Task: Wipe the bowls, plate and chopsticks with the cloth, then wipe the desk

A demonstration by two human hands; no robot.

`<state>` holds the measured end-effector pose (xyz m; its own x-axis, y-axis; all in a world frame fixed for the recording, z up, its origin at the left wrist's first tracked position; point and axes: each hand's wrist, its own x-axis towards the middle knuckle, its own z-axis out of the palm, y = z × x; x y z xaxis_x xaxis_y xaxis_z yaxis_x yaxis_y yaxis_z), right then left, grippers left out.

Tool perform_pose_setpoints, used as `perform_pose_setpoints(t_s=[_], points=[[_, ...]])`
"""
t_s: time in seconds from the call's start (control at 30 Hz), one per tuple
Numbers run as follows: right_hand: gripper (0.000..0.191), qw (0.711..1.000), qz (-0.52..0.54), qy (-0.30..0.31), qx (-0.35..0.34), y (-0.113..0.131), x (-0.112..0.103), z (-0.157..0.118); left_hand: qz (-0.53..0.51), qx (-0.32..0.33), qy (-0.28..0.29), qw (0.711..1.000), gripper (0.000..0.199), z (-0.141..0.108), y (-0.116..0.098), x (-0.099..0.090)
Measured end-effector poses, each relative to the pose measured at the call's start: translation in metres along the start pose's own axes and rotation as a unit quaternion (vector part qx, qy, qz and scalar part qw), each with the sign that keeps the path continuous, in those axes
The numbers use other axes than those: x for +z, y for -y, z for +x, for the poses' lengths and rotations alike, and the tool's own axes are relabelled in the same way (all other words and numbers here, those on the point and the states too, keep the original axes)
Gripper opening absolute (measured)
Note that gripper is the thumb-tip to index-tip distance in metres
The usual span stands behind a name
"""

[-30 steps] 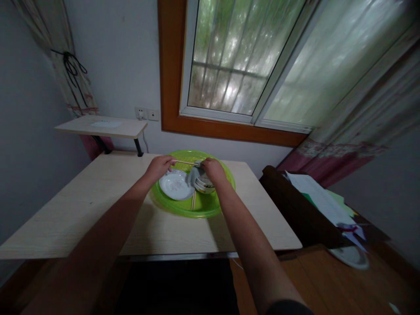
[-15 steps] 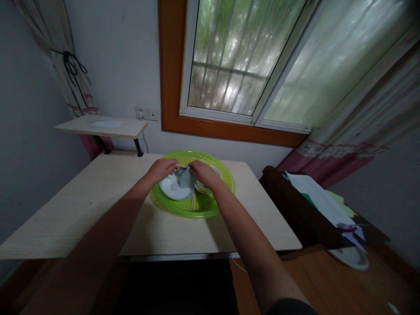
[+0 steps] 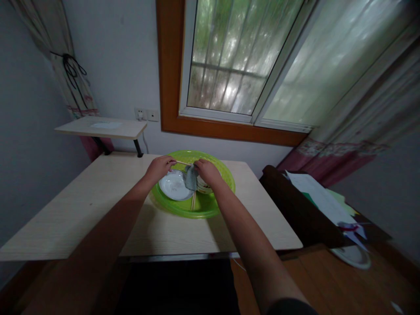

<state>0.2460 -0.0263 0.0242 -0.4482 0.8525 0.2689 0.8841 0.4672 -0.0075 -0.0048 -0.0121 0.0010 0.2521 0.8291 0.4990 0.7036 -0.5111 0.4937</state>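
Indoors, green tray (image 3: 205,202) on table (image 3: 85,192) below window (image 3: 229,65)

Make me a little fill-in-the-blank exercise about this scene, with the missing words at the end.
1. The round tray on the table is coloured ____.
2. As the person sees it, the plate lies to the ____ of the bowls.
3. A thin stick runs from the left hand towards the right hand, and the grey cloth hangs at the ____ hand.
4. The cord around the curtain is coloured ____.

Missing words: green; left; right; black.
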Motion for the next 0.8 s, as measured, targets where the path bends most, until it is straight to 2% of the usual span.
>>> perform_pose_setpoints(t_s=[0.2, 0.4, 0.53, 0.8], points=[[0.025, 1.000, 0.014, 0.007, -0.007, -0.002, -0.001, -0.001, 0.051, 0.042, -0.002, 0.998, 0.024, 0.001, 0.002, 0.002], [0.026, 0.992, 0.071, -0.015, -0.099, 0.006, 0.000, -0.001, 0.056, 0.099, 0.046, 0.992, 0.025, 0.000, 0.000, 0.001], [0.026, 0.989, 0.084, -0.031, -0.120, 0.012, 0.001, -0.001, 0.043, 0.121, 0.055, 0.990, 0.026, -0.001, -0.005, -0.002], [0.027, 0.989, 0.078, -0.032, -0.119, 0.015, -0.004, -0.002, 0.023, 0.120, 0.024, 0.992, 0.026, -0.004, -0.009, -0.001]])
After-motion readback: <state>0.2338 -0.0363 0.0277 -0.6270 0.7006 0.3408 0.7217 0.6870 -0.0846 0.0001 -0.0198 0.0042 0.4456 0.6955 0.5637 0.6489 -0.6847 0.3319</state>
